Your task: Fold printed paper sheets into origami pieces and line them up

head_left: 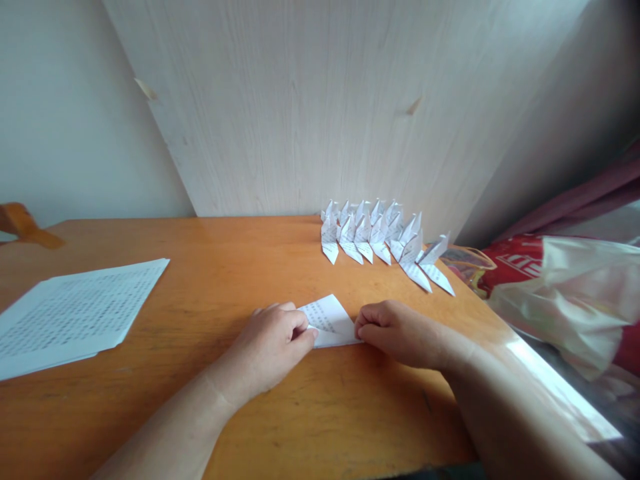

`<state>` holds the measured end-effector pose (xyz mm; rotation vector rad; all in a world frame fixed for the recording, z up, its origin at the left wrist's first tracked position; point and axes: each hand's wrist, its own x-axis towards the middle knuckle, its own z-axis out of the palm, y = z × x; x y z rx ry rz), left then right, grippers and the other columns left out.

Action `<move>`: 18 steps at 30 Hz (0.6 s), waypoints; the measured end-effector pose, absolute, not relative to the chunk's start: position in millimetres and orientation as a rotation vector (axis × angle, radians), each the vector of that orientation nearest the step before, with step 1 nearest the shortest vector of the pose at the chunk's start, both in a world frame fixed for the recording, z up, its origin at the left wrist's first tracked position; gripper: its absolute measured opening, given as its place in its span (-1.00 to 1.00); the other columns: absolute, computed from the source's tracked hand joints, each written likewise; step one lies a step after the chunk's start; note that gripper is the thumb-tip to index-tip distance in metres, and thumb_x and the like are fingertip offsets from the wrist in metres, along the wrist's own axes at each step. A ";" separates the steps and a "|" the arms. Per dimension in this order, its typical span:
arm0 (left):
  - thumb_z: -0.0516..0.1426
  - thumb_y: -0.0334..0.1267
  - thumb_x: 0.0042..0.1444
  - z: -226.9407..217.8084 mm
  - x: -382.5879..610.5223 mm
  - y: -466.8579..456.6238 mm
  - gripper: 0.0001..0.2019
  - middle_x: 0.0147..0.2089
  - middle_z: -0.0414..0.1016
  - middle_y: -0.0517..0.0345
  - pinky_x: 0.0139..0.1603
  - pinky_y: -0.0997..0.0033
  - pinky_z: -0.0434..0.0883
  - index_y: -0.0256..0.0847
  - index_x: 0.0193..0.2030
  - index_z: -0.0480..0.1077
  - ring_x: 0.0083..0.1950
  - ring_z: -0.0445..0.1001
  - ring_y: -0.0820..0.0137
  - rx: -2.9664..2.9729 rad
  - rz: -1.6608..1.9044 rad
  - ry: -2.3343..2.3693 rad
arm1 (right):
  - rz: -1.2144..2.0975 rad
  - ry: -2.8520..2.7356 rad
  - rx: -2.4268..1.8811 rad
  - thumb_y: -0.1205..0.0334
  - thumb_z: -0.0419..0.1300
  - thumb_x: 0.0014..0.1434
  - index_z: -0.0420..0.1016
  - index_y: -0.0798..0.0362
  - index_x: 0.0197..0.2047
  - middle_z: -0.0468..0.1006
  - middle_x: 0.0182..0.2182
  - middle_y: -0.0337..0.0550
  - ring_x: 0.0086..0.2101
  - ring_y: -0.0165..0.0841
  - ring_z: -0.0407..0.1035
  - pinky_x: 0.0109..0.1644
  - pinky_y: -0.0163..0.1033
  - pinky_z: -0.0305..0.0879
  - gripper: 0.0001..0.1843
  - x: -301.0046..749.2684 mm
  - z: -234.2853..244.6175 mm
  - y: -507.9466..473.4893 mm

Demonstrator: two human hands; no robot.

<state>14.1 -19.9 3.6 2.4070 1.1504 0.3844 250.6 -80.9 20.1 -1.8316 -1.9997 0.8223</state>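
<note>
A partly folded sheet of printed paper (327, 319) lies on the wooden table in front of me, one corner pointing away. My left hand (277, 337) is closed on its left end, thumb along the near fold. At the right end, my right hand (387, 330) pinches the paper between thumb and curled fingers. A straight folded edge runs between the two hands. Beyond them stand several folded paper figures (363, 233) with upright points, set in rows. The fingertips of both hands are partly hidden.
A stack of printed sheets (75, 310) lies at the left of the wooden table (210, 267). A pale panel (300, 107) rises behind the table. Red and white bags (555, 287) crowd the right side, past the table's edge. An orange-brown object (25, 225) juts in at far left.
</note>
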 end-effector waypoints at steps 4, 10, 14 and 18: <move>0.10 -0.14 0.21 2.9 13.8 -19.6 -0.66 -0.43 0.32 0.20 -0.38 0.38 0.05 -0.19 -0.56 0.25 -0.38 0.26 0.41 2.419 0.380 1.150 | 0.831 -1.992 -1.830 0.34 0.06 0.10 0.49 0.04 -0.47 0.52 -0.49 -0.22 -0.45 -0.36 0.33 -0.40 -0.27 0.15 -0.80 250.7 19.3 -80.5; 0.09 -0.14 0.22 3.9 13.8 -21.0 -0.66 -0.43 0.33 0.21 -0.38 0.38 0.04 -0.19 -0.56 0.25 -0.37 0.27 0.41 2.447 0.369 1.166 | 0.761 -2.019 -1.906 0.18 0.10 0.18 0.42 0.05 -0.48 0.48 -0.51 -0.24 -0.49 -0.41 0.28 -0.44 -0.29 0.06 -0.77 248.7 19.0 -83.2; 0.08 -0.13 0.23 5.9 14.5 -21.6 -0.66 -0.43 0.34 0.21 -0.38 0.38 0.03 -0.19 -0.55 0.26 -0.37 0.27 0.41 2.470 0.360 1.178 | 0.716 -2.056 -1.933 0.04 0.14 0.20 0.41 0.03 -0.45 0.49 -0.52 -0.26 -0.49 -0.42 0.27 -0.45 -0.29 0.02 -0.72 247.6 18.2 -85.3; 0.07 -0.12 0.23 7.7 14.7 -22.1 -0.65 -0.43 0.35 0.21 -0.37 0.37 0.02 -0.19 -0.55 0.26 -0.37 0.28 0.40 2.491 0.341 1.185 | 0.711 -2.057 -1.957 0.06 0.16 0.19 0.44 0.02 -0.42 0.52 -0.49 -0.24 -0.48 -0.41 0.30 -0.45 -0.29 0.01 -0.76 247.0 16.8 -85.2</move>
